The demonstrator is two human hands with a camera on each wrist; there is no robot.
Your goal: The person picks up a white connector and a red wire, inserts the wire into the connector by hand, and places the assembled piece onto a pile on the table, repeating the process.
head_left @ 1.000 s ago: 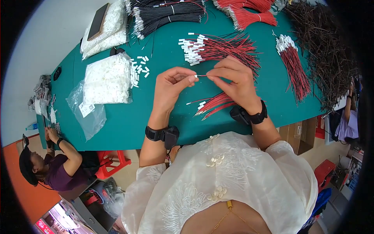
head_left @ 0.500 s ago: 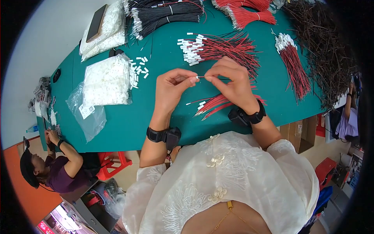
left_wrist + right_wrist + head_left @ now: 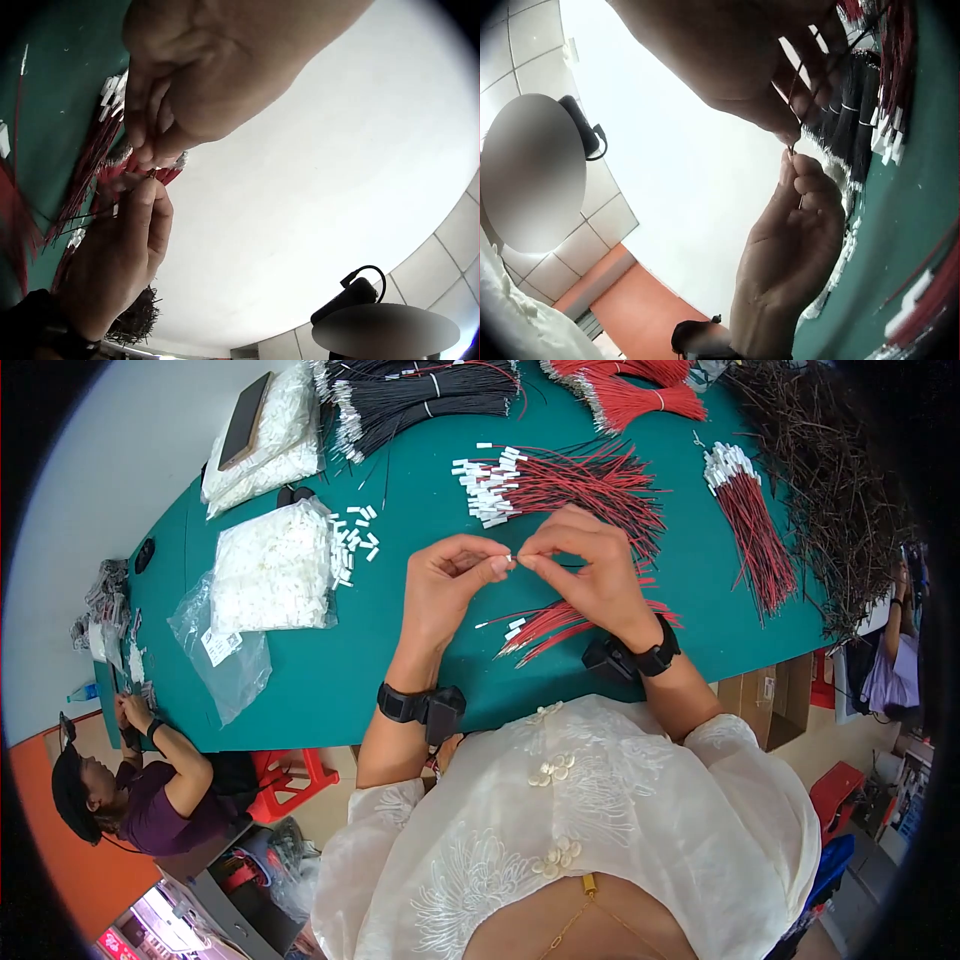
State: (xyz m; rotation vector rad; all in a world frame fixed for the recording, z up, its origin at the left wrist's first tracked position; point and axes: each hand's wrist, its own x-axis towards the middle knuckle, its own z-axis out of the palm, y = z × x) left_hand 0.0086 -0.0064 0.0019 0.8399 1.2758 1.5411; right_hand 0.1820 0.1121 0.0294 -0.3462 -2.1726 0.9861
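Note:
Both hands meet fingertip to fingertip above the green table. My left hand (image 3: 446,582) pinches a small white connector (image 3: 511,557) between thumb and forefinger, its body mostly covered by the fingers. My right hand (image 3: 592,572) pinches a thin wire right beside it; in the right wrist view the wire (image 3: 793,91) runs back through the right hand's fingers. Beyond the hands lies a pile of red and black wires with white connectors (image 3: 490,488). Under the right hand is a smaller bunch of red wires (image 3: 545,628).
A bag of white connectors (image 3: 270,572) lies at the left, loose connectors (image 3: 352,540) beside it. Black wire bundles (image 3: 430,405) and red bundles (image 3: 640,400) lie at the back. A tied bunch (image 3: 745,525) and a dark tangled heap (image 3: 825,490) are right. Another person (image 3: 150,790) sits left.
The right hand has come closer to the left, so the stretch of wire between the fingertips is shorter. The left hand keeps its pinch.

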